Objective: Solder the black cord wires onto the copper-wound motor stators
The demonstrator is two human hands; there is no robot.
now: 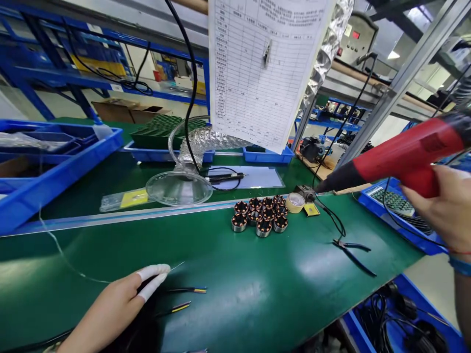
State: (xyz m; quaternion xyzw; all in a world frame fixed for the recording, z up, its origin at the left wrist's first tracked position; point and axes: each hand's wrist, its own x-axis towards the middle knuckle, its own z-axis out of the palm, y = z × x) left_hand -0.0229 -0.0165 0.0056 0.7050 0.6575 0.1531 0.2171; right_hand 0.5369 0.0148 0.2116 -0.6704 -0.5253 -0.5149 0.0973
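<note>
Left hand [119, 296], 7 o'clock: white-covered fingers [153, 270] pinch together on a thin silvery wire [178, 265]; likely light, bendy, best held near its end | Right hand [449, 208], 3 o'clock: curls around a red-and-black heat gun [397, 154]; probably heavier, stiff, best held by its handle [423, 182]

Printed sheet [253, 88], tape roll [293, 209], dark pliers [345, 247]

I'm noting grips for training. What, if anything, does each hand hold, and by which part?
The right hand holds the red gun by its handle; the left hand pinches a thin strand just behind its tip.
</note>
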